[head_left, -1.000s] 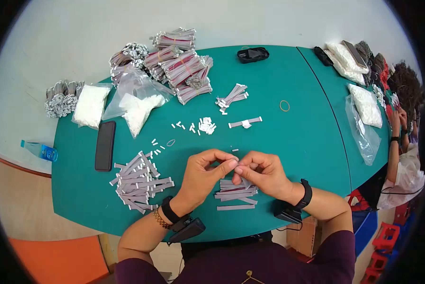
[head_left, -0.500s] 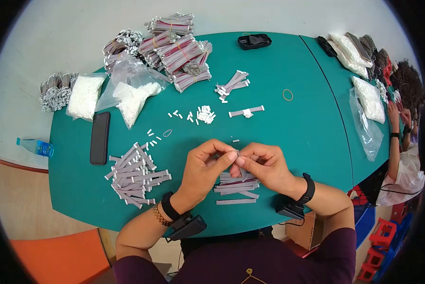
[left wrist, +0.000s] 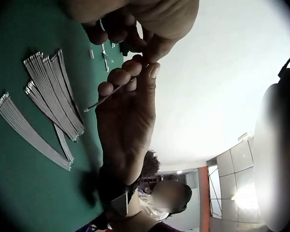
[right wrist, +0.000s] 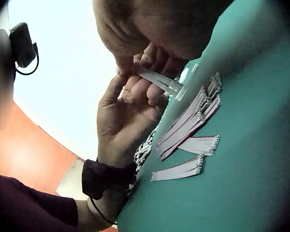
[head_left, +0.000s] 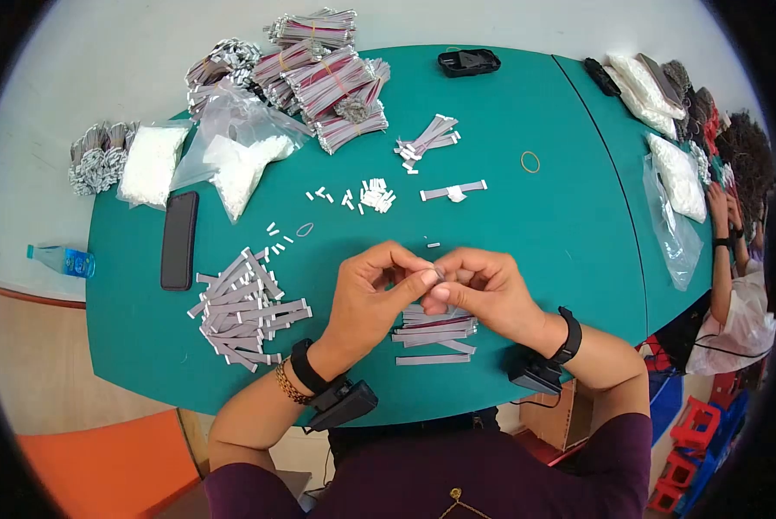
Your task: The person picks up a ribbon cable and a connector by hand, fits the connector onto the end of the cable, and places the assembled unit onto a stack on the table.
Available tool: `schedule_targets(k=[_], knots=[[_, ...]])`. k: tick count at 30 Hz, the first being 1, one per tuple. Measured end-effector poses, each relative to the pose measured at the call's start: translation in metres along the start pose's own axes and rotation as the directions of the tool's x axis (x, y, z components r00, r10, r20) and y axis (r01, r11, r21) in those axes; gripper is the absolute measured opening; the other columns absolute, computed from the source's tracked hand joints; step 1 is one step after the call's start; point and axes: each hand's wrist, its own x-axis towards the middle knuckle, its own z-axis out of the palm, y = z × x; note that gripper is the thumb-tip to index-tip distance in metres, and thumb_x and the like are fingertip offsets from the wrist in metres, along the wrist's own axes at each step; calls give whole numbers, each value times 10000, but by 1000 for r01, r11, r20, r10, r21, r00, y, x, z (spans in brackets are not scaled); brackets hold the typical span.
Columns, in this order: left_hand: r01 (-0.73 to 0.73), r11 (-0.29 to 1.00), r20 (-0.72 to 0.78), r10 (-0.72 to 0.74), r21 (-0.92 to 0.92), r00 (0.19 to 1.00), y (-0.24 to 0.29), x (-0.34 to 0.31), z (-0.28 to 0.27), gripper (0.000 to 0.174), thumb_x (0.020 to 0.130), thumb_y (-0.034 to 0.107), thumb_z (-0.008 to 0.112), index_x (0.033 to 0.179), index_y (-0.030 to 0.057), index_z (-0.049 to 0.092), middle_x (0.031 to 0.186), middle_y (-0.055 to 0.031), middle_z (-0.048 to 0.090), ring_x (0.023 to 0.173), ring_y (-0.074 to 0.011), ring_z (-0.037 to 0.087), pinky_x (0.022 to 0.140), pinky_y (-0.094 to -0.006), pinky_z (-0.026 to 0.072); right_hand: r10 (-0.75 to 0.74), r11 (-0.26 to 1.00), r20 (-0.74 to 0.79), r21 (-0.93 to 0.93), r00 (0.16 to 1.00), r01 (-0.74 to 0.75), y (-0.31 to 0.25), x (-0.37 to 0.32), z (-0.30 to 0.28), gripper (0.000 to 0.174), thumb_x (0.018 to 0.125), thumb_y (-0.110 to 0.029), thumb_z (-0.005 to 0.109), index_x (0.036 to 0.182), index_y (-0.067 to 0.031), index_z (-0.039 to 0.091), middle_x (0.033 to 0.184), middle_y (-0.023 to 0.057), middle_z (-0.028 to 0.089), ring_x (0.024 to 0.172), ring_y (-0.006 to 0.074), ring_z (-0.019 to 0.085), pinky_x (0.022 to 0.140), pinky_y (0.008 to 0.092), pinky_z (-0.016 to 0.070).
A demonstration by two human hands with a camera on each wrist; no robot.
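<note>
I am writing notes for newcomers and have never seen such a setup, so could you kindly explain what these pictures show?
There is no machine here: the grip is a person's bare left hand and right hand. One picture comes from a camera worn on the head, looking forward and down; the other two come from cameras on the wrists, each watching its own hand's work.

On the green table lie a small stack of flat cables near the hands, a looser heap to the left, and small white pieces farther back. A phone, bags and tied bundles are also there.

Between the fingertips of both hands is one flat cable; one end shows in the right wrist view, while fingers hide the other.
</note>
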Motion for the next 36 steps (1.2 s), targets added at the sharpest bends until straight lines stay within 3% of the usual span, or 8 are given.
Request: schedule_targets(k=[6, 9, 15, 18, 21, 30, 36], knots=[[201, 930, 70, -189, -309, 980, 2, -2, 1, 74, 867, 97, 616, 899, 30, 617, 822, -32, 637, 765, -81, 582, 711, -238, 469, -34, 999, -4, 1, 999, 34, 4, 1, -4, 106, 902, -97, 572, 914, 4, 604, 776, 66, 652, 690, 90, 610, 614, 214, 501], [276, 896, 126, -247, -349, 961, 1, -3, 0, 93, 873, 127, 615, 893, 36, 620, 867, -28, 640, 819, -81, 571, 767, -248, 458, -56, 998, -34, -6, 998, 56, 7, 0, -5, 114, 903, -110, 575, 888, -1, 602, 745, 54, 645, 652, 73, 586, 581, 204, 484], [219, 955, 109, -200, -201, 974, 4, 1, -2, 113, 853, 103, 640, 938, 28, 634, 903, -32, 642, 857, -89, 568, 783, -245, 458, -61, 998, -68, -32, 996, 59, 5, 0, -6, 120, 903, -124, 580, 853, -16, 595, 714, 36, 631, 619, 55, 562, 557, 196, 467], [193, 968, 93, -181, -157, 979, 5, 2, -1, 141, 839, 98, 657, 961, 38, 622, 915, -22, 630, 767, -65, 523, 685, -214, 410, -63, 997, -74, -51, 995, 60, 5, 1, -7, 124, 904, -132, 580, 848, -22, 596, 711, 35, 631, 618, 53, 563, 555, 193, 468], [181, 973, 79, -171, -140, 982, 5, 2, -1, 138, 838, 99, 657, 957, 36, 626, 900, -18, 630, 762, -65, 523, 679, -212, 412, -54, 997, -81, -52, 995, 50, 6, 1, -7, 132, 905, -139, 580, 844, -24, 596, 709, 32, 630, 616, 51, 564, 553, 189, 468], [209, 972, 61, -203, -107, 977, 1, 3, -4, 148, 860, 137, 636, 944, 16, 627, 865, -30, 621, 712, -69, 508, 633, -212, 414, -45, 996, -92, -84, 995, 38, 5, 0, -6, 125, 899, -138, 590, 846, -24, 597, 709, 28, 628, 615, 47, 566, 557, 184, 470], [197, 959, 50, -191, -204, 980, -1, 3, -3, 138, 872, 135, 613, 933, 11, 605, 842, -19, 592, 708, -70, 507, 617, -215, 414, -75, 993, -115, -95, 990, 64, 4, -1, -5, 112, 895, -125, 593, 843, -25, 594, 713, 30, 627, 622, 50, 568, 563, 182, 466]])
